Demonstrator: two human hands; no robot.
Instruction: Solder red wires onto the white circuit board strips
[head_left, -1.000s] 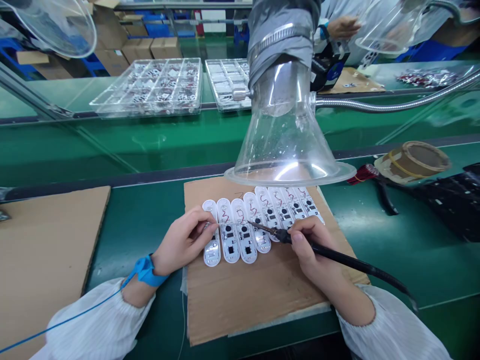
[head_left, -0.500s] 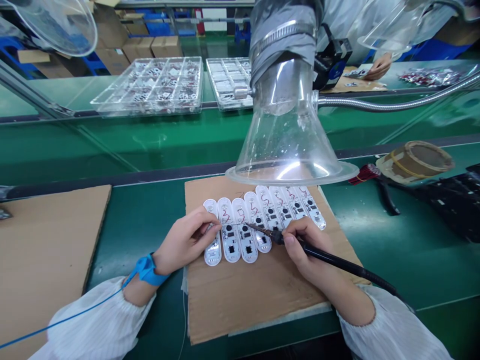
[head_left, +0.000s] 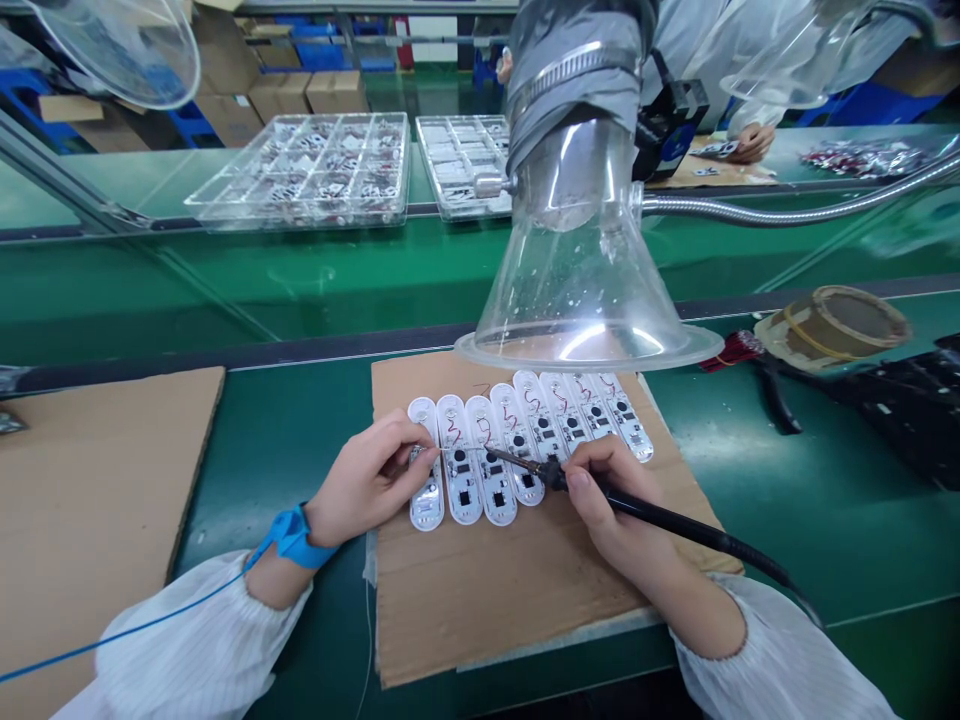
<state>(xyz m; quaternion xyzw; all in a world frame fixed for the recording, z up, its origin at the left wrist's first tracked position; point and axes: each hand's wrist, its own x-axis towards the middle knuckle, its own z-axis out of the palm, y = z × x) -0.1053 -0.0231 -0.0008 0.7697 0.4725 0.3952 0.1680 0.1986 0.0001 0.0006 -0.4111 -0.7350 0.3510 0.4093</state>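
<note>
1. Seen from head height, a person's two bare hands work over a green bench [head_left: 285,430]. Both sleeves are white and loose.
2. Eight white, round-ended strips [head_left: 517,437] lie side by side in a slanting row on a sheet of brown cardboard [head_left: 487,610]. They carry dark electronic parts, and short red wires show on most of them.
3. The left hand [head_left: 384,465] is at the row's left end, partly covering the first strip. Thumb and forefinger pinch a thin wire [head_left: 461,449], which stretches rightward across the second strip. A blue band [head_left: 294,540] circles this wrist, its cord trailing to the lower left.
4. The right hand [head_left: 619,500] grasps a black soldering iron [head_left: 664,520] like a pen, in front of the row's right half. The iron's tip is at the third strip, by the end of the wire; whether it touches the strip cannot be told.
5. A clear funnel-shaped hood [head_left: 577,290] hangs just beyond the strips.
6. To the right on the bench are a bundle of red wires [head_left: 733,350] and a tan drum [head_left: 829,325], near each other.
7. Across the way, two clear compartment trays [head_left: 300,170] hold small parts; farther right, a co-worker's hand [head_left: 752,143] rests low over another surface.
</note>
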